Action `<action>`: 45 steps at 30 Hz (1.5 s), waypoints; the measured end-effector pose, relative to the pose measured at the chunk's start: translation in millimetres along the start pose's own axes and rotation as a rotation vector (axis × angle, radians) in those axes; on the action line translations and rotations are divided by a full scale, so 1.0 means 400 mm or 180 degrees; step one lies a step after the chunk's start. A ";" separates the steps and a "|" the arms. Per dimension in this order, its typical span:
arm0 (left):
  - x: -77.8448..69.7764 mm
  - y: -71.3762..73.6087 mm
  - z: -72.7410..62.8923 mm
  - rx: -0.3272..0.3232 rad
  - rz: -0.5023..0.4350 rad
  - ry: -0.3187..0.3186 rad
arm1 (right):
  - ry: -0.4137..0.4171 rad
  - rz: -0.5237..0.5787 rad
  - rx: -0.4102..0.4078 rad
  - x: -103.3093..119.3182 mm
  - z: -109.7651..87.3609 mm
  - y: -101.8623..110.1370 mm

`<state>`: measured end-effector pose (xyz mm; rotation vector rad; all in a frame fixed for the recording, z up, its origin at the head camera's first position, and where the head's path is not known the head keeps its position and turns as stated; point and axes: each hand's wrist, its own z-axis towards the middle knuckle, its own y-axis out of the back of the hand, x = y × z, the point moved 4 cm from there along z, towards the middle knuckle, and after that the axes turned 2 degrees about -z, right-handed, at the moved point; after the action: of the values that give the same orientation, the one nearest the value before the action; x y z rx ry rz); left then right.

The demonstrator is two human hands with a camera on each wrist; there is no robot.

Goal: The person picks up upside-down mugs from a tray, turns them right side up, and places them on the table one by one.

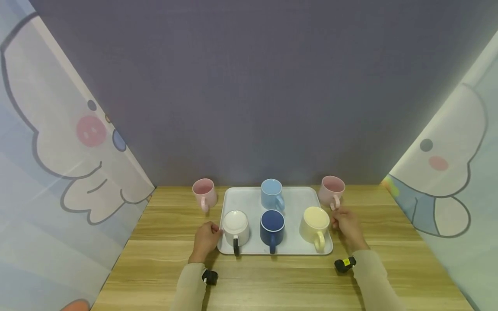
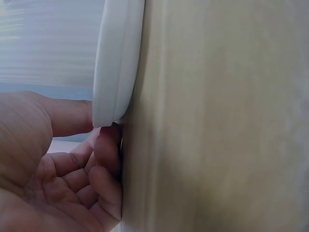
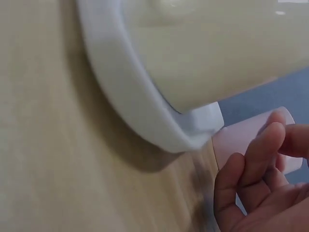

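Beige fabric sleeves (image 1: pixel 187 287) cross a wood-grain table (image 1: pixel 272 283), grey wall (image 1: pixel 253 108) beyond the flat white rectangular tray (image 1: pixel 247 201), its long axis running left-right. Left hand (image 1: pixel 206 239) pinches its left edge; right hand (image 1: pixel 347 224) curls beside its right edge, hold unclear.

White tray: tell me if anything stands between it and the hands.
Nothing visible does. The left hand pinches the tray's edge; the right hand is close beside it, with a pink mug farther back, not between.

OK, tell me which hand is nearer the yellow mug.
Right. The right hand is just right of the yellow mug; the left hand is across the tray, at its left edge.
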<state>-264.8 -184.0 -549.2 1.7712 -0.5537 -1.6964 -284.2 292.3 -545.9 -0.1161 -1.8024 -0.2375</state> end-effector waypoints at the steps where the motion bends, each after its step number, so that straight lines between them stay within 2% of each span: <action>1: 0.000 0.001 0.000 -0.0005 -0.0001 -0.0003 | 0.0006 -0.0031 0.0027 -0.003 -0.003 -0.004; 3: -0.001 0.001 0.000 -0.0010 -0.0003 -0.0012 | 0.0035 -0.0093 0.0060 -0.008 -0.006 -0.011; 9: -0.003 0.001 -0.002 -0.0018 0.0032 -0.0024 | 0.0239 -0.0613 0.0185 -0.010 -0.017 -0.023; 14: -0.006 0.002 -0.004 -0.0035 0.0015 -0.0033 | 0.0203 -0.0982 0.0309 -0.009 -0.043 -0.027; 22: -0.007 0.002 -0.001 -0.0036 0.0028 -0.0029 | 0.0216 -0.1221 0.0245 -0.001 -0.104 -0.024; 31: -0.008 0.004 -0.003 -0.0048 0.0017 0.0006 | 0.0034 -0.1065 0.0313 0.004 -0.196 -0.045; 37: -0.005 0.005 -0.006 -0.0059 0.0033 -0.0014 | 0.0184 -0.1040 0.0354 0.012 -0.225 -0.075; 45: 0.005 -0.001 -0.004 -0.0021 -0.0004 0.0021 | 0.0385 -0.1021 0.0609 0.013 -0.235 -0.112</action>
<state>-263.2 -184.8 -550.9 1.7721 -0.5435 -1.6908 -205.5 227.5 -523.8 0.3189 -1.7074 -0.2911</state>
